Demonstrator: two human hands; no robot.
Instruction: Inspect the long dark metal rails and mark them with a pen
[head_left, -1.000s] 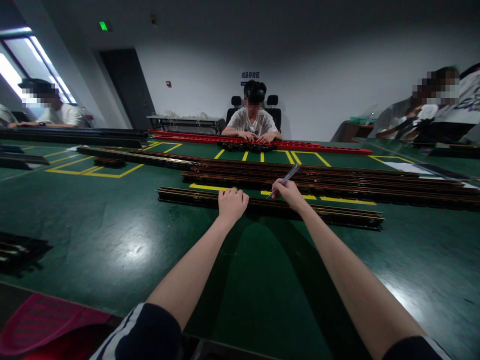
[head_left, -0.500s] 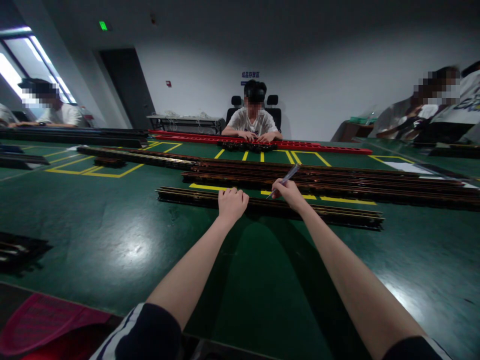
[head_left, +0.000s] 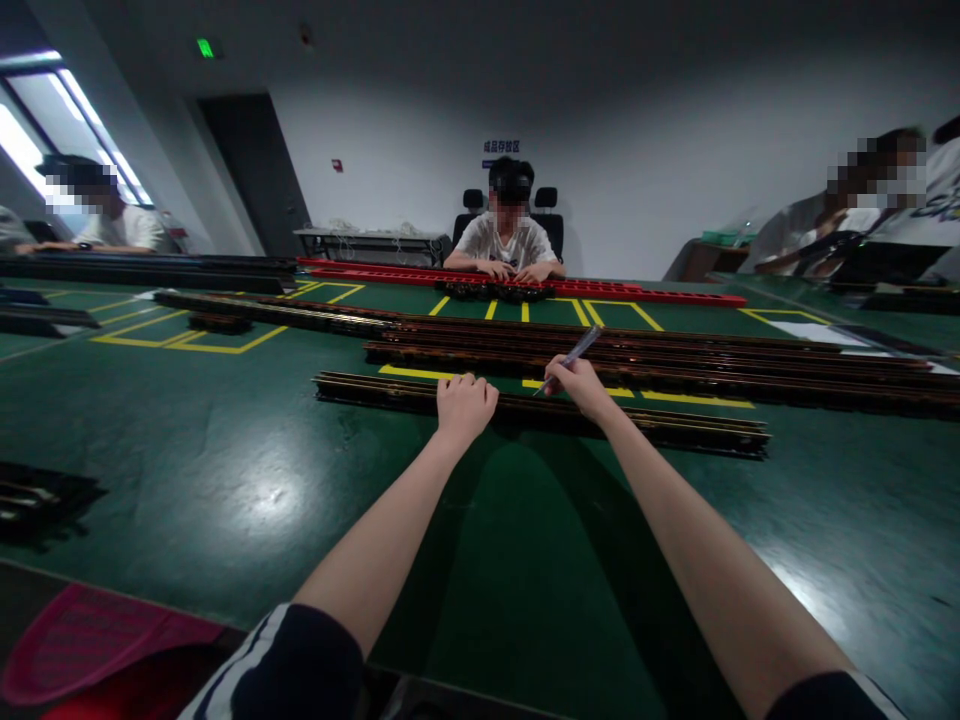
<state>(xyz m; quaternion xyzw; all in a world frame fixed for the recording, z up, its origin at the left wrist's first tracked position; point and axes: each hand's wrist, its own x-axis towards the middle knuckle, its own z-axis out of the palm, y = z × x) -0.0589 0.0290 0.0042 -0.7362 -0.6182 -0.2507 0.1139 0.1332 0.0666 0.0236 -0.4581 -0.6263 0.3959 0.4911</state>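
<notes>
Pen-like tool [head_left: 583, 345] is pinched in right hand [head_left: 574, 384], tip at near rail bundle [head_left: 382, 393]. Bundle, laid on green worktop [head_left: 187, 430], is clasped from above by left hand [head_left: 466, 408].

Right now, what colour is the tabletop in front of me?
The tabletop is dark green, best seen in the head view.

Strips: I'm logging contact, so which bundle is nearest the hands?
The bundle under the left hand, on the near side of the yellow tape; the other bundles lie beyond it or off to the left.
</notes>
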